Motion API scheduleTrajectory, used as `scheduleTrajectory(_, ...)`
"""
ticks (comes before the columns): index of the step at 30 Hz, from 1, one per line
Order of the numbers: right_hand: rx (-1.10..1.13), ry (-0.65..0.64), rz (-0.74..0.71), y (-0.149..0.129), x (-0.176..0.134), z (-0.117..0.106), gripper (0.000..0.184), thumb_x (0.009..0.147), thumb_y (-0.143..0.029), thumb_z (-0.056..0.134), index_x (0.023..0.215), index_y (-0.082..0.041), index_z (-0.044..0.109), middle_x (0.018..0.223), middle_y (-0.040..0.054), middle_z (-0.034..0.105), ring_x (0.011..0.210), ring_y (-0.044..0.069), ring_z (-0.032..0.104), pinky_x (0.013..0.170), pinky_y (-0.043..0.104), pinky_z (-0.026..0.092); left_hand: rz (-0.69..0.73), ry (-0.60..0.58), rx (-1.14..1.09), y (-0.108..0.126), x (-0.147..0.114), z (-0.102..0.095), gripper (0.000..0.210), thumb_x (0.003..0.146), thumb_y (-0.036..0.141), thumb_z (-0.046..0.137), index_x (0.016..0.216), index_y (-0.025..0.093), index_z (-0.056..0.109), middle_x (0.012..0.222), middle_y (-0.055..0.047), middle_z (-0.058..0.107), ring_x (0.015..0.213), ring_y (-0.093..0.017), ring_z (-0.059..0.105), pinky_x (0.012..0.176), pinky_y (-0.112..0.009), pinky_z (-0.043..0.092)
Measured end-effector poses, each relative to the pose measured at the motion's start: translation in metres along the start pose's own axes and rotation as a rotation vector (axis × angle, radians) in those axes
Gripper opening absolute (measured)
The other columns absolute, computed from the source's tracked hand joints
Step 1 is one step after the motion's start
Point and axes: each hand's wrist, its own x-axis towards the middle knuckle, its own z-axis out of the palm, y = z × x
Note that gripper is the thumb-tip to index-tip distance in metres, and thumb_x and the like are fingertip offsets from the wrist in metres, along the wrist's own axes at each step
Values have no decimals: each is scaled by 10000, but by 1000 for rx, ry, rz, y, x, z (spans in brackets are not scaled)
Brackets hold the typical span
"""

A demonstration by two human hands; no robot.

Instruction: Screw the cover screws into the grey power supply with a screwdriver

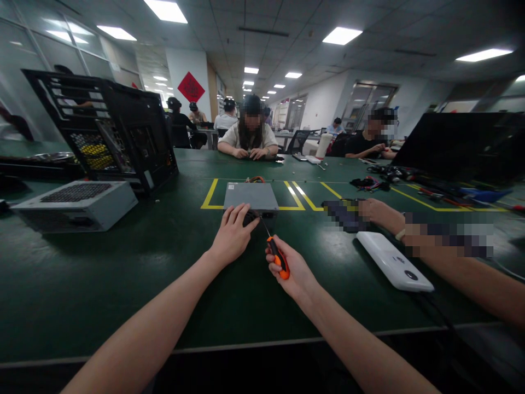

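A grey metal computer power supply unit [256, 196] lies on the green table in front of me, with coloured cables at its far side. My left hand [234, 232] grips its near left edge, fingers over the top and thumb along the front face. A black-and-orange screwdriver [278, 258] is in my right hand [296, 269], fingers closed round the handle. The shaft points up and away, its tip at the near face of the unit; exactly what the tip touches is too small to tell.
A second power supply unit [77, 205] and an open black computer case [110, 128] stand at left. At right are a white oblong device [394, 261], another person's hand [379, 213], cables [369, 184] and a dark monitor [459, 145]. Yellow tape [293, 208] marks the table. A person [249, 137] sits opposite.
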Motion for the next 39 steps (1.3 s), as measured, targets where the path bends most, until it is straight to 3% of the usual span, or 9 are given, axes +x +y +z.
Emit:
scheduleTrajectory(3, -19, 12, -3, 0, -1, 0, 76, 757, -148, 550, 689, -121, 528, 592, 3, 518, 444, 34, 458, 318, 92, 306, 0, 3, -6, 0, 0, 0, 411, 763, 126, 465, 1150, 253, 524, 1322, -98, 344, 1251, -263, 268, 1029, -474, 220)
scheduleTrajectory(9, -42, -54, 114, 1, 1, 0, 223, 847, -257, 408, 804, -102, 561, 611, 33, 528, 454, 48, 468, 327, 109, 315, -8, -2, 5, 0, 1, 1, 424, 764, 125, 462, 1165, 256, 512, 1322, -99, 345, 1253, -260, 267, 1032, -466, 212)
scheduleTrajectory(12, -79, -24, -30, 3, -1, 1, 101, 756, -207, 546, 806, -123, 520, 638, 9, 514, 480, 47, 468, 323, 109, 274, -4, -5, 15, 0, 1, 2, 422, 770, 130, 458, 1169, 258, 508, 1325, -102, 342, 1252, -258, 270, 1030, -466, 211)
scheduleTrajectory(16, -308, 28, -336, 7, -7, 0, 297, 622, -94, 626, 853, -164, 454, 778, -15, 528, 578, 52, 521, 502, 165, 431, 1, -14, 25, 0, 1, 1, 433, 765, 134, 468, 1179, 257, 498, 1332, -110, 335, 1253, -262, 271, 1031, -465, 208)
scheduleTrajectory(20, -688, 17, -625, 7, -12, -5, 281, 669, -129, 580, 900, -179, 428, 940, 28, 514, 846, 117, 574, 805, 293, 461, 1, -21, 23, 1, 1, -2, 449, 752, 137, 485, 1184, 258, 494, 1335, -104, 337, 1255, -269, 267, 1029, -470, 216)
scheduleTrajectory(26, -1319, 72, -1041, -1, -22, -10, 255, 795, -163, 426, 1037, -209, 489, 1061, 97, 495, 903, 203, 542, 733, 353, 466, 9, -16, 3, 0, 1, 0, 444, 761, 138, 474, 1187, 257, 494, 1340, -111, 331, 1256, -270, 267, 1030, -471, 212)
scheduleTrajectory(29, -1418, 39, -1139, 0, -22, -7, 266, 830, -208, 412, 1074, -263, 502, 1075, 88, 521, 802, 183, 550, 632, 283, 440, 8, -8, -6, 0, 1, 0, 450, 759, 133, 474, 1192, 256, 490, 1344, -107, 330, 1261, -273, 259, 1031, -474, 210)
scheduleTrajectory(33, -1615, -34, -1213, 2, -23, 2, 174, 837, -243, 409, 938, -257, 549, 1026, 73, 502, 663, 124, 513, 534, 229, 385, 25, -23, 8, 1, 1, -2, 440, 773, 163, 475, 1204, 249, 476, 1342, -117, 326, 1265, -275, 251, 1032, -472, 208)
scheduleTrajectory(39, -1783, -185, -1183, -9, -26, -7, 247, 810, -195, 386, 1030, -183, 498, 1103, 139, 458, 725, 149, 527, 523, 249, 418, 3, -5, 2, 2, 1, -2, 436, 766, 138, 473, 1187, 251, 492, 1331, -111, 349, 1254, -267, 273, 1034, -467, 208)
